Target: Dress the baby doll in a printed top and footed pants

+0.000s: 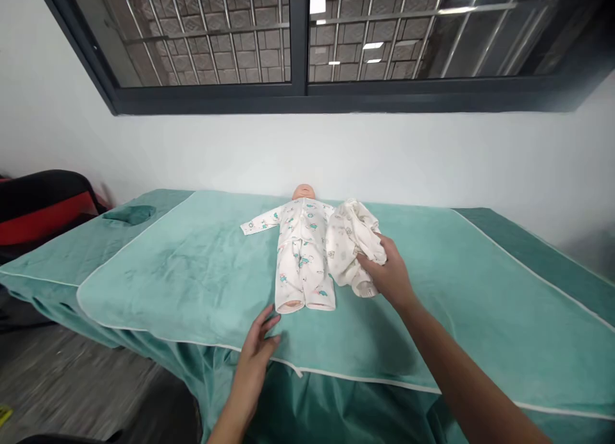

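A baby doll lies on its back in a white long-sleeved top and matching trousers with small green prints. My right hand is closed on a bunched white baby garment with faint brown prints, held over the doll's side so that it hides part of one sleeve. A clear, roundish end shows at the bundle's lower edge; what it is I cannot make out. Near the trouser cuffs, my left hand hovers by the bed's front edge, its fingers apart and holding nothing.
The doll rests on a green padded bed cover with white piping. A hole is in the bed's left end. Behind stands a white wall under a barred window. A black and red chair is at the left.
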`<state>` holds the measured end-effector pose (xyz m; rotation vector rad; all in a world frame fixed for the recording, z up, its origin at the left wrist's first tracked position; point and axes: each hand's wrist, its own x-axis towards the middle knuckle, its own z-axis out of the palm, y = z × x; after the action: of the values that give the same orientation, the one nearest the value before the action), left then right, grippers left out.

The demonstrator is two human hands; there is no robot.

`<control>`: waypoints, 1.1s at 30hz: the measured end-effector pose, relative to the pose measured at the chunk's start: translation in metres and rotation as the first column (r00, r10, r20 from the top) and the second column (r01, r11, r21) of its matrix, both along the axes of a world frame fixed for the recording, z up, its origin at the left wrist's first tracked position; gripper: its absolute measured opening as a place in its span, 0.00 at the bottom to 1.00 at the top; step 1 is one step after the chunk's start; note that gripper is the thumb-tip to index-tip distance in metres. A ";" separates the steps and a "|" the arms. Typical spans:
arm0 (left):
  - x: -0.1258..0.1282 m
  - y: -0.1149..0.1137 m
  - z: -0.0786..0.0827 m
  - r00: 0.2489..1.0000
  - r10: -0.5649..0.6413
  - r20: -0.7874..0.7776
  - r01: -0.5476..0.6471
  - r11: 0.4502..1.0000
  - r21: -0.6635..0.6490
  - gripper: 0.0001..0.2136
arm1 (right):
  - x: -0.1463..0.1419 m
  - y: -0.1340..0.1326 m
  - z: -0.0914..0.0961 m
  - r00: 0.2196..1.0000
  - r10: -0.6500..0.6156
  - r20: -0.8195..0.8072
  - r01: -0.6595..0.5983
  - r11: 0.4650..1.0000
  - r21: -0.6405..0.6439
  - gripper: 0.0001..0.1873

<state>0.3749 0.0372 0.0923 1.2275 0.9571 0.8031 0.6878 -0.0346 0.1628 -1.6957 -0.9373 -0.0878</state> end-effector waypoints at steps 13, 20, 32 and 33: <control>-0.009 -0.001 -0.036 0.961 -0.152 -0.231 0.221 0.925 0.309 0.24 | 0.109 -0.080 -0.054 0.962 -0.263 0.070 0.271 0.904 -0.332 0.39; -0.003 -0.001 -0.040 0.952 -0.140 -0.271 0.234 0.906 0.352 0.27 | 0.115 -0.074 -0.078 0.971 -0.168 0.169 0.228 0.857 -0.462 0.38; -0.014 0.016 0.006 0.965 -0.108 -0.240 0.167 0.957 0.239 0.18 | 0.090 -0.035 -0.041 1.000 -0.017 0.025 0.026 0.920 -0.390 0.27; -0.015 0.019 0.011 0.971 -0.059 -0.232 0.111 0.969 0.219 0.17 | 0.089 -0.034 -0.045 0.998 -0.002 0.066 0.030 0.906 -0.421 0.26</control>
<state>0.3598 0.0562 0.1029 1.5770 1.0045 0.7321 0.7767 -0.0686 0.1181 -2.1111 -1.0440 0.0559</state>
